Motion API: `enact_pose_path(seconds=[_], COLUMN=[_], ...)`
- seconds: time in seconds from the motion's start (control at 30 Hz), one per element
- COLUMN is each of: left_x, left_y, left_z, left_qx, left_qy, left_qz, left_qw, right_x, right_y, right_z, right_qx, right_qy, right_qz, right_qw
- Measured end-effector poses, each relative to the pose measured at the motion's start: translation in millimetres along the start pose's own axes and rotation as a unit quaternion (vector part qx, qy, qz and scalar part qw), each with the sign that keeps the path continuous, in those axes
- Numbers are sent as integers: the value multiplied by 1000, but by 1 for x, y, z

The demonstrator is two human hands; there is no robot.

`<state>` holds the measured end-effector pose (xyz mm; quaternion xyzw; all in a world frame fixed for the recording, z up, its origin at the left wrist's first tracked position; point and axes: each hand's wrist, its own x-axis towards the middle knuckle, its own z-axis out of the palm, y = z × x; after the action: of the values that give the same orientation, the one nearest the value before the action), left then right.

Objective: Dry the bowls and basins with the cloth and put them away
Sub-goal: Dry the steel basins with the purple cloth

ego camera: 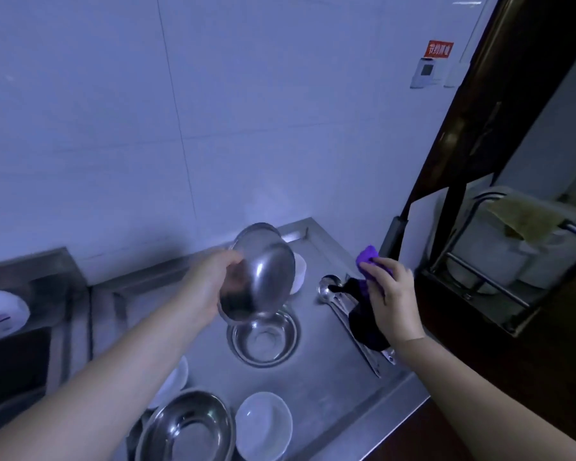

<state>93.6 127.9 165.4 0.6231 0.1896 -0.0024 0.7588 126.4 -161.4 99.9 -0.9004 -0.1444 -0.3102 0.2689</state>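
My left hand (210, 281) grips the rim of a steel bowl (263, 277), held tilted in the air with its outer side toward me. Right below it a second steel bowl (263, 337) stands upright on the steel counter (330, 387). My right hand (391, 294) holds a purple cloth (368, 314) that hangs down over the counter's right side, apart from the lifted bowl. A larger steel basin (187, 427) and a white bowl (263, 424) sit at the near edge. Another white bowl (173, 380) is partly hidden under my left forearm.
A steel ladle (330, 287) and other utensils lie along the counter's right edge under the cloth. A white dish (298, 274) shows behind the lifted bowl. A white bowl (4, 314) sits far left. A dark door frame (479, 128) and a metal rack (512, 261) stand at right.
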Motion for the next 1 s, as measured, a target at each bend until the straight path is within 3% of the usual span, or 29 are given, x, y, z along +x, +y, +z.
enact_pose_path(seconds=[0.07,0.13,0.27,0.37,0.57,0.7,1.0], left_x=[12,29,63,80,99,107,115], left_y=[-26,-56,-121,-167,-206,-223,-250], left_z=[16,34,71,96,134,143,151], left_qx=[115,264,522,606,717,734,732], left_qy=[-11,-32,-61,-92,-188,-193,-207], left_qz=[46,93,179,201,276,275,255], left_qw=[992,960,832,764,611,590,597], right_x=[-2,-3,-4,-2,3,5,6], right_y=[25,49,98,130,167,179,181], right_z=[3,8,23,37,59,70,88], right_qx=[16,33,101,140,177,198,215], right_qy=[-8,-26,-50,-65,-94,-118,-161], right_qz=[41,75,176,232,252,252,244], right_qw=[999,996,978,960,947,940,932])
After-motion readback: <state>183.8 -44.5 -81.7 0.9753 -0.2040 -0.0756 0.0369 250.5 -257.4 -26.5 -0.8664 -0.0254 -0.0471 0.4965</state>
